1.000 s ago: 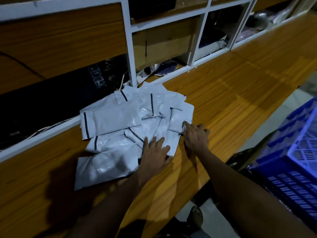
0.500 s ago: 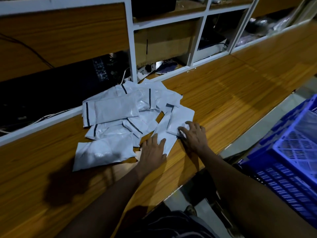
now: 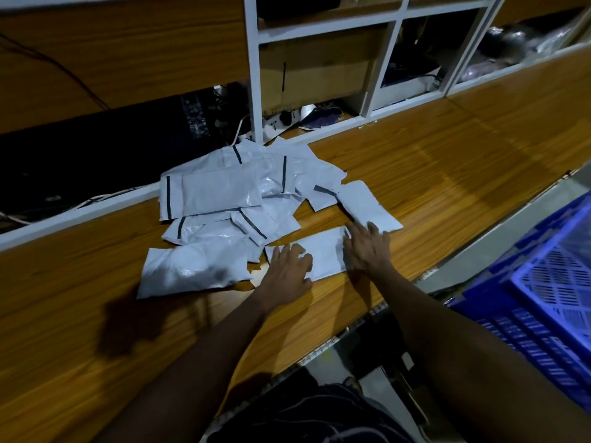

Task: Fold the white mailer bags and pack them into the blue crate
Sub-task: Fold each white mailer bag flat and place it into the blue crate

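Note:
A heap of white mailer bags [image 3: 230, 199] with dark strips lies on the wooden counter [image 3: 447, 174]. One flat white bag [image 3: 323, 254] sits apart from the heap, near the counter's front edge. My left hand [image 3: 287, 270] presses flat on its left end. My right hand [image 3: 366, 247] presses on its right end with fingers spread. Another white bag [image 3: 367, 206] lies just beyond my right hand. The blue crate [image 3: 543, 302] stands on the floor at the right, below the counter.
White-framed shelving [image 3: 252, 75] rises behind the counter, with a cardboard box [image 3: 316, 71], cables and a power strip [image 3: 281, 119] in its bays. A dark device [image 3: 112, 148] fills the left bay. Grey floor [image 3: 499, 247] shows between counter and crate.
Both hands have drawn one white bag out of the heap toward the front edge and now hold it flat. Another bag has shifted to the right of the heap.

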{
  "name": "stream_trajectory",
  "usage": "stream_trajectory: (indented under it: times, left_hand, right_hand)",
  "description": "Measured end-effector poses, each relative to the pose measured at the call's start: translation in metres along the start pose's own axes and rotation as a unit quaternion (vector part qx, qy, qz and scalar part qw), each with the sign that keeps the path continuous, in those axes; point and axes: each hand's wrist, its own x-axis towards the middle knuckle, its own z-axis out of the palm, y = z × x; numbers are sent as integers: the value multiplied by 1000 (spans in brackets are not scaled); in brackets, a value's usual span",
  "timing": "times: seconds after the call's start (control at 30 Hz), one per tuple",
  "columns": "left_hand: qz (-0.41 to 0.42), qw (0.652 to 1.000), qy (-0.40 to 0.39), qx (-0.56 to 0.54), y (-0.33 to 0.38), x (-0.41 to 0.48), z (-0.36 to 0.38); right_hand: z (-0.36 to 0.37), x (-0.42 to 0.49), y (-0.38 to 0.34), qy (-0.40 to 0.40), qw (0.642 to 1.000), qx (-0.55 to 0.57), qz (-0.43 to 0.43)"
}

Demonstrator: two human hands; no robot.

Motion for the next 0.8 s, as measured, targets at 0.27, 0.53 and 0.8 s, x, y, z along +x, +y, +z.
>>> stream_trajectory:
  times: [0.27,0.53,0.8]
  left_hand:
    - [39,997,2,-68,9,-4,13]
    - [-20,998,-23,54,19,-6,35]
    - [-78,994,18,77,26,-12,39]
  right_hand:
    - [-3,-3,4,37,994,87,-46]
    - [37,-65,-21,32,994,35,-96]
    - [29,-48,-26,-34,993,43,-105]
